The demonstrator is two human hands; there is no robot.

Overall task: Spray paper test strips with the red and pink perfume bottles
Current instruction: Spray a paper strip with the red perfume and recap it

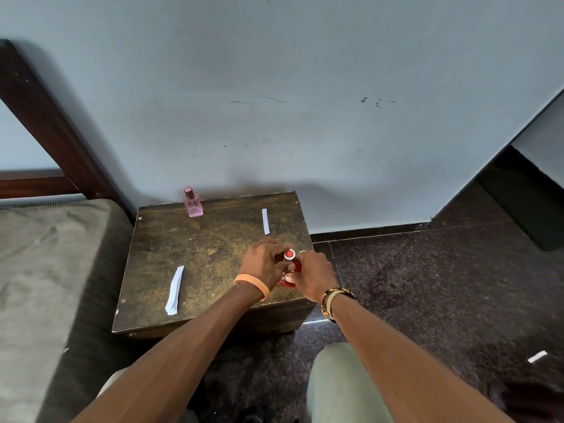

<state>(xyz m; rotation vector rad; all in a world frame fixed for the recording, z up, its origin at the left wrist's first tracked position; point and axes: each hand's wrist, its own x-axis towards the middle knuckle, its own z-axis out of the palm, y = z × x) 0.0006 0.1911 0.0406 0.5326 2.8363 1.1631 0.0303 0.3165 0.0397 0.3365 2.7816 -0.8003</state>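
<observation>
Both on red perfume bottle (292, 264), tilted, at 4 o'clock of worktop (198, 254): left hand (264, 264) fingers curled round cap end, right hand (314, 274) fingers gripping body. Pink perfume bottle (193, 204) upright at 11 o'clock, single paper strip (265, 221) at 1, strip stack (174, 290) at 8.

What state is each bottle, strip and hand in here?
red perfume bottle: at the table's near right corner, cap on, held by both hands.
pink perfume bottle: upright, cap on, untouched.
single strip: flat on the table, far right.
stack of strips: flat, near left.
floor strip: lying on the floor.
left hand: grips the red perfume bottle's top.
right hand: grips its body.
</observation>
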